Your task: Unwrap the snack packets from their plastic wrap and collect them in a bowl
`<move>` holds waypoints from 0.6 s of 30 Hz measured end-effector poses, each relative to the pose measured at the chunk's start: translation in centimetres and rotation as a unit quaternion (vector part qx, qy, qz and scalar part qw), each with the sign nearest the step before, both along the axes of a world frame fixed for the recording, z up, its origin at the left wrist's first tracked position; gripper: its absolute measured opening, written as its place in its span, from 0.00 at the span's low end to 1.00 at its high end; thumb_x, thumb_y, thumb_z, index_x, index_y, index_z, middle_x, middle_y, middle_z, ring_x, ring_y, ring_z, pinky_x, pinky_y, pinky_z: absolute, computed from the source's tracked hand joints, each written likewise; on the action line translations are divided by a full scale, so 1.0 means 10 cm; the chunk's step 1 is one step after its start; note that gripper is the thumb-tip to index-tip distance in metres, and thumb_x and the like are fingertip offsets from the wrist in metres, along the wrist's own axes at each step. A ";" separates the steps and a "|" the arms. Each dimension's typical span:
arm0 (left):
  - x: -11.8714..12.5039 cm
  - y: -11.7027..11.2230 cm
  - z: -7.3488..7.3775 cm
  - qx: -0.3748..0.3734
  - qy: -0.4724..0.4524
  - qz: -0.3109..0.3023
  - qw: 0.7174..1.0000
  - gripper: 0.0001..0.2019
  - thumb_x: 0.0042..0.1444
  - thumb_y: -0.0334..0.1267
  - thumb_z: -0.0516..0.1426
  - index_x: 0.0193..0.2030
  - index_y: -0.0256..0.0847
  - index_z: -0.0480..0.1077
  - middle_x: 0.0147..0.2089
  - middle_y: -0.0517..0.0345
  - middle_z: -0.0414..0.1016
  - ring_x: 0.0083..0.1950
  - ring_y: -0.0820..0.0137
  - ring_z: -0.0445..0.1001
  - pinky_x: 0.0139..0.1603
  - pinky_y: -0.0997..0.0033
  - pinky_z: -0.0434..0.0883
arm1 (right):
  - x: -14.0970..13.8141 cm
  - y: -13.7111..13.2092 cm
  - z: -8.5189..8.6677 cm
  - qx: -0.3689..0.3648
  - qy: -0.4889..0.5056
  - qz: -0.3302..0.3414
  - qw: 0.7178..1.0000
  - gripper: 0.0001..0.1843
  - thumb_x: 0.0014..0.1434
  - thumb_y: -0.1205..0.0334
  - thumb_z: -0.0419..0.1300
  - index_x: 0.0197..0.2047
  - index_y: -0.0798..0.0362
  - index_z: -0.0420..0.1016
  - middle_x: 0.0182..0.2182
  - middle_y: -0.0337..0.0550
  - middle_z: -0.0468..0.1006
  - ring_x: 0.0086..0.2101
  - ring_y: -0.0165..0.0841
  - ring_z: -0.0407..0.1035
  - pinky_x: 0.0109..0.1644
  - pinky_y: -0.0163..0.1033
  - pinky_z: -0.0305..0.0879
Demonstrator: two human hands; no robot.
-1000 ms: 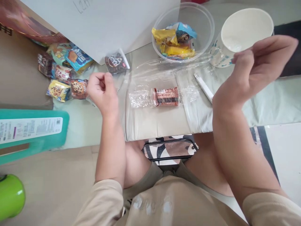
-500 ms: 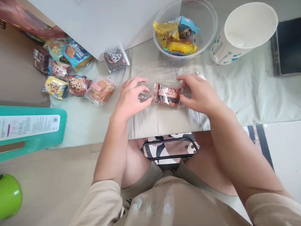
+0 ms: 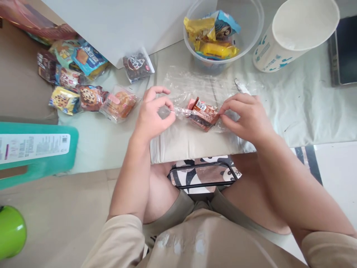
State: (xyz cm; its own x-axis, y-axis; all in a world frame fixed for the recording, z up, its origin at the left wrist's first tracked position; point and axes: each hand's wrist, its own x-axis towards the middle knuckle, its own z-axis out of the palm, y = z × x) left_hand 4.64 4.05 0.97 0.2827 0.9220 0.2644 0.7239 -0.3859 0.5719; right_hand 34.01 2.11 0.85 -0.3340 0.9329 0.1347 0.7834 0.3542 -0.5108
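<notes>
Between my hands lies a small brown-and-red wrapped snack with a barcode label, at or inside a clear plastic bag spread on the table. Thumb and forefinger of my left hand pinch the bag's clear film left of the snack. My right hand is closed in a pinch at the snack's right end, where the film passes too. A band of film runs across the snack's front. Whether the snack is fully inside the bag, I cannot tell.
A clear round tub holds several yellow and blue packets. Beside it stand a white paper cup and a dark flat device. Several wrapped snacks lie left, near a white board and a green container.
My fingers have closed, from apart to pinching on both sides. The snack has tilted and its barcode side shows more. The bag's film is now drawn out between my hands.
</notes>
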 end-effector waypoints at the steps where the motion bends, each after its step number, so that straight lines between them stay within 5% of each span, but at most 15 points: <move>1: -0.01 -0.01 0.01 0.018 -0.016 -0.007 1.000 0.06 0.52 0.29 0.62 0.32 0.44 0.70 0.57 0.53 0.75 0.63 0.59 0.74 0.72 0.49 0.69 | 0.00 -0.01 0.02 0.005 0.016 -0.004 1.000 0.08 0.61 0.62 0.56 0.36 0.46 0.78 0.42 0.48 0.83 0.46 0.48 0.77 0.53 0.56 0.66; 5: -0.02 -0.08 0.08 0.063 -0.039 -0.009 0.997 0.08 0.50 0.32 0.60 0.28 0.46 0.64 0.48 0.57 0.78 0.64 0.57 0.73 0.71 0.46 0.69 | -0.02 -0.07 0.09 0.029 0.077 -0.041 0.996 0.08 0.63 0.62 0.55 0.37 0.44 0.76 0.40 0.46 0.84 0.46 0.48 0.78 0.55 0.57 0.69; 10: -0.02 -0.25 0.13 0.084 -0.061 -0.024 0.994 0.10 0.51 0.35 0.60 0.26 0.47 0.61 0.34 0.60 0.78 0.50 0.60 0.77 0.58 0.49 0.74 | 0.04 -0.17 0.17 0.052 0.072 -0.064 0.994 0.07 0.65 0.57 0.56 0.39 0.43 0.75 0.33 0.46 0.81 0.36 0.44 0.77 0.45 0.53 0.71; 15: -0.12 -0.38 0.12 0.092 -0.016 -0.024 0.995 0.10 0.51 0.34 0.61 0.24 0.47 0.63 0.24 0.64 0.73 0.33 0.66 0.71 0.36 0.60 0.70 | 0.24 -0.19 0.14 0.043 0.060 0.048 0.996 0.06 0.63 0.54 0.61 0.40 0.44 0.77 0.20 0.35 0.70 0.24 0.35 0.68 0.39 0.46 0.67; 18: -0.21 -0.43 0.14 0.010 0.013 -0.045 0.999 0.12 0.50 0.36 0.61 0.22 0.46 0.62 0.21 0.63 0.69 0.26 0.69 0.66 0.29 0.64 0.65 | 0.36 -0.18 0.08 0.016 0.040 0.142 0.989 0.12 0.65 0.49 0.62 0.37 0.46 0.79 0.25 0.39 0.74 0.27 0.35 0.70 0.38 0.45 0.64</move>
